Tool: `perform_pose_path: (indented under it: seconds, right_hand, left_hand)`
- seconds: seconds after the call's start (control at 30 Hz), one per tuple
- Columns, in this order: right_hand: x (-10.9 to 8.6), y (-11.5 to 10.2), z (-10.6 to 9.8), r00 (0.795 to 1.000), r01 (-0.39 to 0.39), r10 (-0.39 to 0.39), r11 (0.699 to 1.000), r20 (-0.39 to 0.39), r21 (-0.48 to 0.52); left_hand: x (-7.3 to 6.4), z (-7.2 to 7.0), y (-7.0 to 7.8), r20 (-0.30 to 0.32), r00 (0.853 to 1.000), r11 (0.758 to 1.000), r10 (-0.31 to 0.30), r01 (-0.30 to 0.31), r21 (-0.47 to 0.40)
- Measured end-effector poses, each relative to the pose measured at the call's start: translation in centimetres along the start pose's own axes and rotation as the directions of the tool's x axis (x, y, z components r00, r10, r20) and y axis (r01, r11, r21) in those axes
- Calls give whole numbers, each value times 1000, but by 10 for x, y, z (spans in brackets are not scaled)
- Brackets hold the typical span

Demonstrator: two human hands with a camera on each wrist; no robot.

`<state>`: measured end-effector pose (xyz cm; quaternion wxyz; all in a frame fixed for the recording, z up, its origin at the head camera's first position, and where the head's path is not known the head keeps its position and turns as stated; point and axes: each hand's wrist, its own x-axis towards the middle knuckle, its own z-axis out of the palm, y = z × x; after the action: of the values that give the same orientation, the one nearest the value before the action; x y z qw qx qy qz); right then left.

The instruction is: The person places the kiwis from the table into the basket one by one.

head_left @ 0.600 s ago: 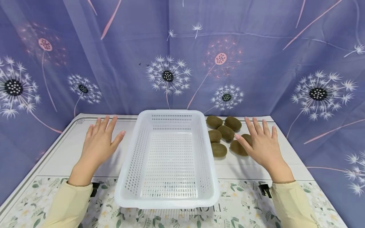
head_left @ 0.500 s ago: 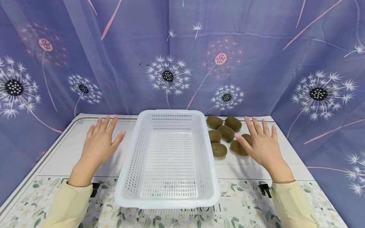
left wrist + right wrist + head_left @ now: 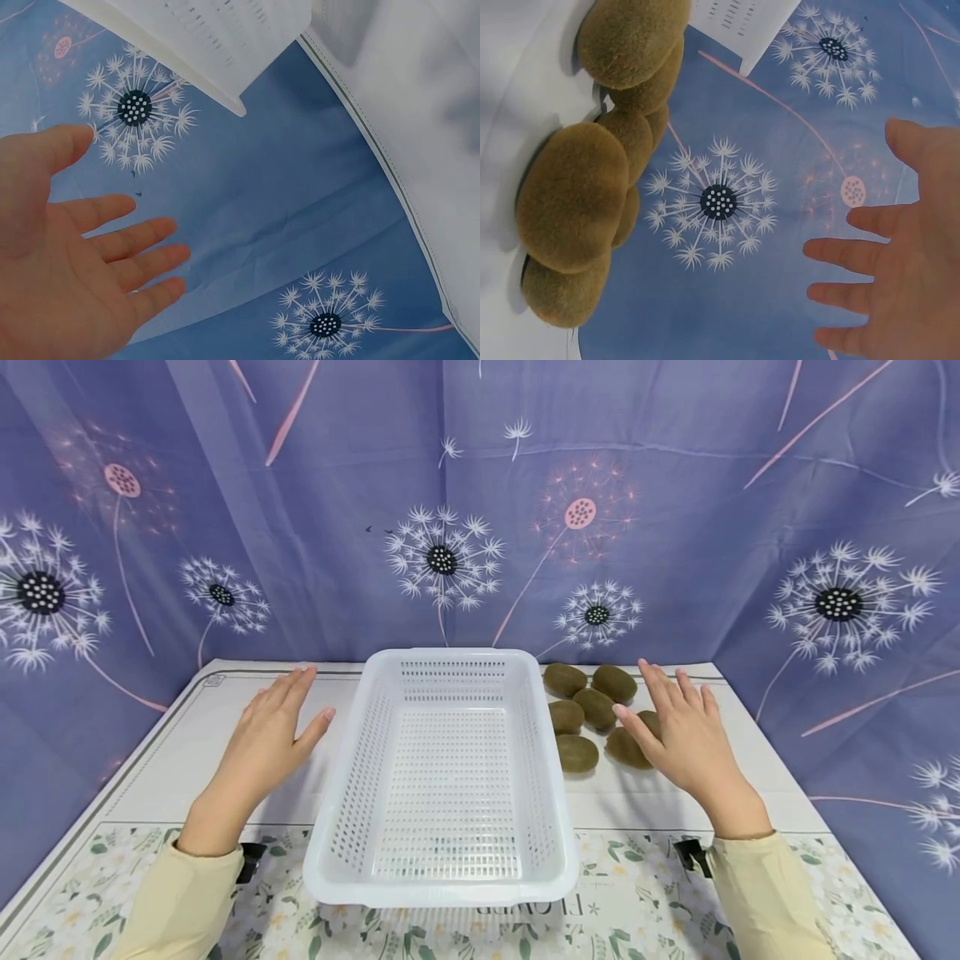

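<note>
A white perforated plastic basket (image 3: pixel 442 892) stands in the middle of the table, with nothing inside it. To its right lie several brown fuzzy kiwis (image 3: pixel 577 754), also seen in the right wrist view as a cluster of kiwis (image 3: pixel 574 196). My left hand (image 3: pixel 258 739) hovers left of the basket, fingers extended, holding nothing. Over the right side of the table is my right hand (image 3: pixel 686 739), fingers spread and holding nothing; its thumb overlaps the nearest kiwis in the head view. Both wrist views show the palms bare.
The table has a white cover (image 3: pixel 165 768) with a floral printed section (image 3: pixel 637 910) at the front. Purple cloth (image 3: pixel 337 527) printed with dandelions hangs behind and along both sides. Black straps (image 3: pixel 251 862) circle the wrists near the pale yellow sleeves.
Both hands have turned slightly, with fingers drawn closer together and tilted inward. The basket and the kiwis stay where they were.
</note>
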<state>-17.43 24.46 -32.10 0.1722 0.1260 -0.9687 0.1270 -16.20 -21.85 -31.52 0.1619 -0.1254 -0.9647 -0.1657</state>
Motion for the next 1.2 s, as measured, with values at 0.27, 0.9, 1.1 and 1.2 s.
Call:
perform_pose_path:
  seconds: [0.27,0.9,1.1,1.2]
  right_hand:
    - [2,-6,0,999,41,-38,996,-38,76]
    - [5,-12,11,994,88,-73,979,-85,183]
    - [4,-14,15,995,80,-67,976,-69,201]
    - [4,-13,18,995,82,-69,975,-66,208]
  left_hand:
    - [-1,2,1,45,999,992,16,-10,-122]
    - [-1,16,2,213,977,930,22,58,-364]
    - [-2,18,3,270,963,905,-12,125,-406]
    - [-2,20,2,290,957,884,-23,155,-442]
